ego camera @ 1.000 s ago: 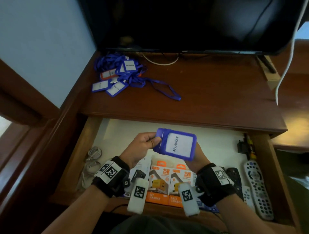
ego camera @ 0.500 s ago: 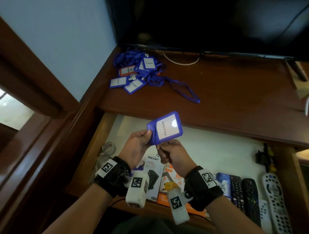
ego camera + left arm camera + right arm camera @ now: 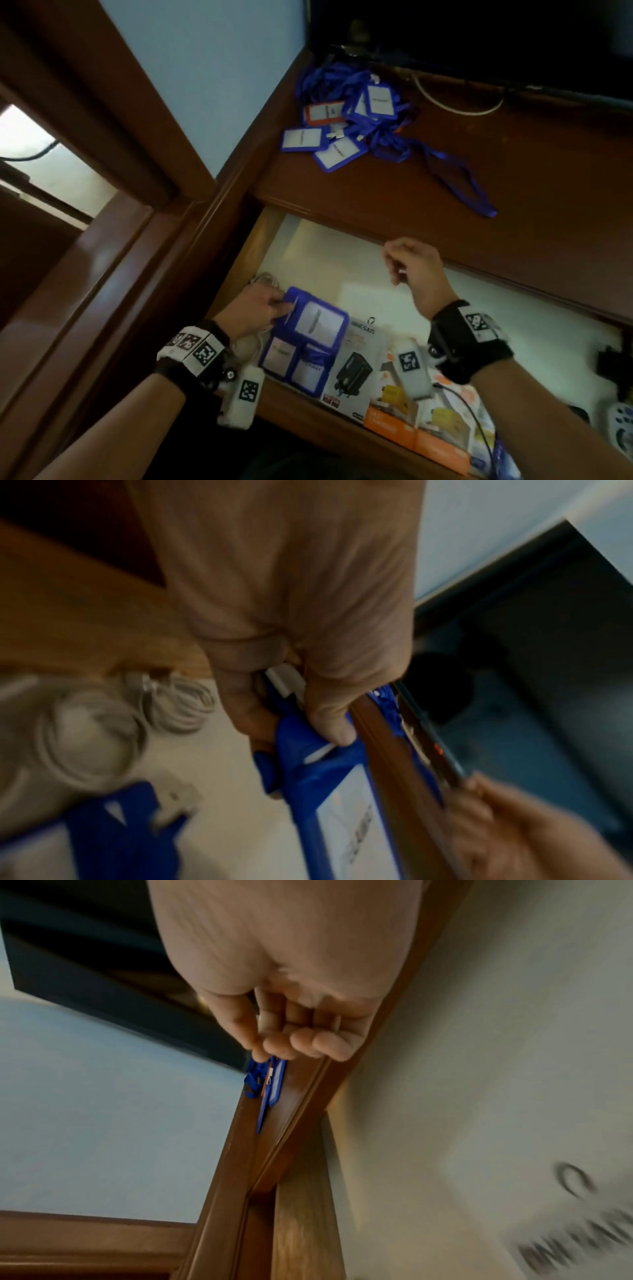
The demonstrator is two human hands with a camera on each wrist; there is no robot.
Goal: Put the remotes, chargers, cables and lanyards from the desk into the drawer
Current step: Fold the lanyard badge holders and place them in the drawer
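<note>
My left hand [image 3: 279, 306] pinches the top of a blue badge holder [image 3: 318, 322] low in the left part of the open drawer [image 3: 325, 260]. The holder lies over two other blue badge holders [image 3: 279, 354]. The left wrist view shows thumb and fingers closed on its blue top [image 3: 308, 750]. My right hand [image 3: 394, 270] is raised near the desk's front edge, fingers curled, holding nothing [image 3: 298, 1042]. A pile of blue lanyards with badges [image 3: 359, 126] lies at the desk's back left corner [image 3: 263, 1080].
Coiled white cables [image 3: 85, 723] lie in the drawer's left end. Charger boxes [image 3: 356, 370] and orange boxes [image 3: 411, 421] fill its front. Remotes [image 3: 620, 425] and a black adaptor [image 3: 613, 359] are at its right. A dark TV [image 3: 479, 34] stands behind the desk [image 3: 513, 188].
Both hands held the badge holder up over the drawer. Now my left hand has lowered it into the drawer's left side, and my right hand has let go and risen toward the desk.
</note>
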